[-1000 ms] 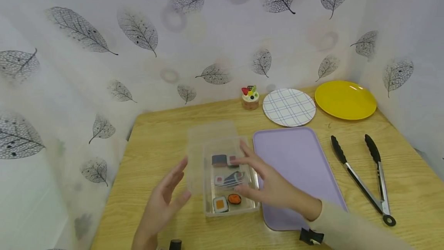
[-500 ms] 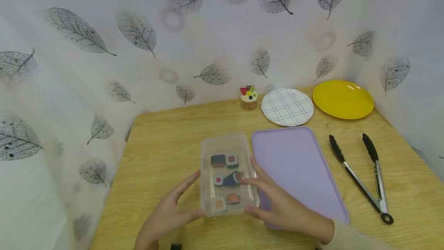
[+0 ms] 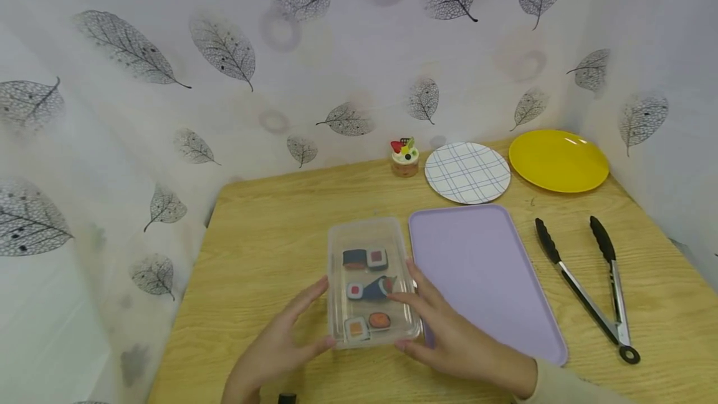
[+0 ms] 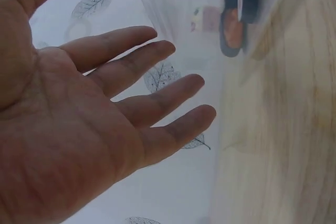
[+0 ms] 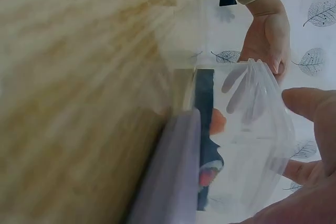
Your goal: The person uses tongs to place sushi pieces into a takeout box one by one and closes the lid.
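Observation:
A clear plastic box (image 3: 374,340) stands on the table with its translucent lid (image 3: 363,233) over it. Several toy sushi pieces, among them a dark cone-shaped hand roll (image 3: 374,289), show through the lid. My left hand (image 3: 275,346) is at the box's left side, fingers extended and thumb at the front left corner. In the left wrist view, the left hand (image 4: 100,114) has its fingers spread and its palm bare. On the opposite side is my right hand (image 3: 457,336), its thumb near the front right corner and a fingertip over the lid. The right wrist view shows the right hand (image 5: 317,145) against the box's rim.
A lilac tray (image 3: 477,254) lies right beside the box. Spread tongs (image 3: 589,301) rest farther right. Along the back stand a toy cupcake (image 3: 405,158), a checked plate (image 3: 467,173) and a yellow plate (image 3: 558,161). A leaf-patterned curtain (image 3: 235,111) hangs behind the table.
The lid, tilted at the box's upper left a second ago, has come down over the box. Both hands have closed in on its sides; over the last half second they barely moved.

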Action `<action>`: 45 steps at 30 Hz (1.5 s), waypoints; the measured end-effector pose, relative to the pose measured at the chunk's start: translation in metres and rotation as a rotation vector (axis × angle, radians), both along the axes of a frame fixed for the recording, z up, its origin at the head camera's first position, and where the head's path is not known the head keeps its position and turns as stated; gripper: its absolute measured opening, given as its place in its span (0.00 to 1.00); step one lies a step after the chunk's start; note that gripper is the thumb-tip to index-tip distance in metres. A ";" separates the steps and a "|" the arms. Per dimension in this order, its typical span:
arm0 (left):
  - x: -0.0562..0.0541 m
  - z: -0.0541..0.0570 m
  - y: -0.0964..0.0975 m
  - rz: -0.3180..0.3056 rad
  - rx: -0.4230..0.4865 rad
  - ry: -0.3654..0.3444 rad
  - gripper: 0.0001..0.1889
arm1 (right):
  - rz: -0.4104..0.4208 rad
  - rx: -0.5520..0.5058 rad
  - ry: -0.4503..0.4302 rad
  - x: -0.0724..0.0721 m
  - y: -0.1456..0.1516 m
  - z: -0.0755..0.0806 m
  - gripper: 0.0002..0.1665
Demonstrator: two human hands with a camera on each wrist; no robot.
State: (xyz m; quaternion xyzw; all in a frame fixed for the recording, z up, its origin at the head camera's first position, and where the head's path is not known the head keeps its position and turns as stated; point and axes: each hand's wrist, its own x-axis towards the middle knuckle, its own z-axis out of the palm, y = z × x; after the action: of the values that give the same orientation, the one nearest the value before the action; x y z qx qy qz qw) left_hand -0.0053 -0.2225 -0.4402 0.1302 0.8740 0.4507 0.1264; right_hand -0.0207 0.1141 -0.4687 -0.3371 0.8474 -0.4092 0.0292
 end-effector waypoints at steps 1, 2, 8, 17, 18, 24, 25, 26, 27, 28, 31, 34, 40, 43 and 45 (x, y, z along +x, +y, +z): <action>-0.001 0.001 0.001 0.002 -0.012 0.015 0.45 | -0.003 0.009 -0.012 -0.001 0.001 0.002 0.47; -0.001 0.001 0.002 0.008 -0.027 0.035 0.43 | -0.006 0.016 -0.017 -0.003 0.002 0.006 0.46; -0.019 0.004 0.014 0.050 -0.084 0.242 0.34 | -0.043 0.126 0.012 -0.038 0.002 0.034 0.45; -0.089 0.006 0.029 -0.035 -0.253 0.359 0.38 | -0.074 0.333 0.146 -0.096 -0.033 0.045 0.48; -0.095 0.004 0.032 -0.050 -0.294 0.336 0.39 | -0.072 0.343 0.159 -0.100 -0.036 0.042 0.48; -0.107 -0.007 0.042 -0.107 -0.492 0.249 0.44 | -0.042 0.417 0.156 -0.112 -0.046 0.023 0.50; -0.107 -0.008 0.043 -0.104 -0.505 0.245 0.45 | -0.038 0.424 0.152 -0.113 -0.046 0.022 0.50; -0.106 -0.008 0.044 -0.098 -0.511 0.247 0.45 | -0.036 0.430 0.153 -0.113 -0.046 0.020 0.50; -0.107 -0.009 0.044 -0.092 -0.515 0.252 0.46 | -0.037 0.428 0.153 -0.113 -0.047 0.019 0.50; -0.107 -0.009 0.045 -0.088 -0.516 0.255 0.46 | -0.039 0.427 0.154 -0.113 -0.047 0.019 0.51; -0.107 -0.010 0.046 -0.081 -0.512 0.261 0.48 | -0.047 0.419 0.166 -0.113 -0.047 0.018 0.51; -0.107 -0.012 0.047 -0.082 -0.505 0.269 0.48 | -0.056 0.415 0.182 -0.112 -0.047 0.016 0.52; -0.105 -0.015 0.048 -0.072 -0.540 0.262 0.48 | -0.049 0.414 0.193 -0.113 -0.048 0.011 0.53; -0.104 -0.015 0.048 -0.063 -0.546 0.267 0.48 | -0.046 0.410 0.200 -0.113 -0.049 0.010 0.52; -0.103 -0.016 0.048 -0.059 -0.548 0.277 0.48 | -0.048 0.408 0.207 -0.112 -0.050 0.010 0.52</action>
State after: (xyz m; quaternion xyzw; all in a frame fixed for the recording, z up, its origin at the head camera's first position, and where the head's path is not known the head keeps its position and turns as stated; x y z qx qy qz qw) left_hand -0.1085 -0.1743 -0.4563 0.1766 0.9678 0.1726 0.0495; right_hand -0.1328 0.0645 -0.4583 -0.3441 0.9189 -0.1930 0.0000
